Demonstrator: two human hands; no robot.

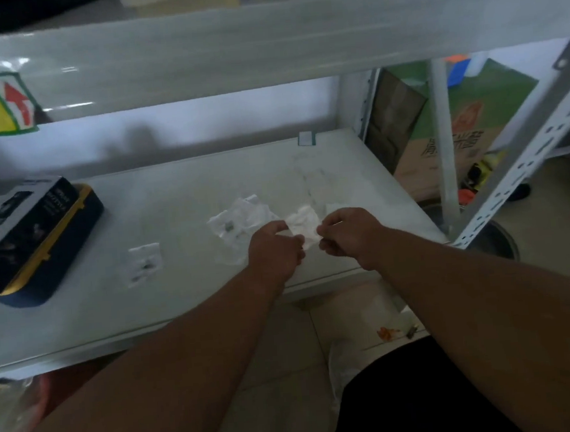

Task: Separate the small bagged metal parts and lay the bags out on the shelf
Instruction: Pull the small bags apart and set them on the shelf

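Both hands hold a small clear plastic bag [304, 224] between them, just above the white shelf [187, 291] near its right front. My left hand [274, 247] pinches the bag's left edge; my right hand [346, 233] pinches its right edge. A crumpled bunch of clear bags [240, 222] with a small dark metal part inside lies on the shelf just left of my hands. One separate bag [144, 263] with small metal parts lies flat further left. The contents of the held bag are too blurred to make out.
A dark blue and yellow tool case with a grey box on top [29, 232] sits at the shelf's left. The upper shelf beam [263, 47] hangs overhead. A perforated white upright [528, 162] stands at right, with cardboard boxes [442, 149] behind it. Debris lies on the floor below.
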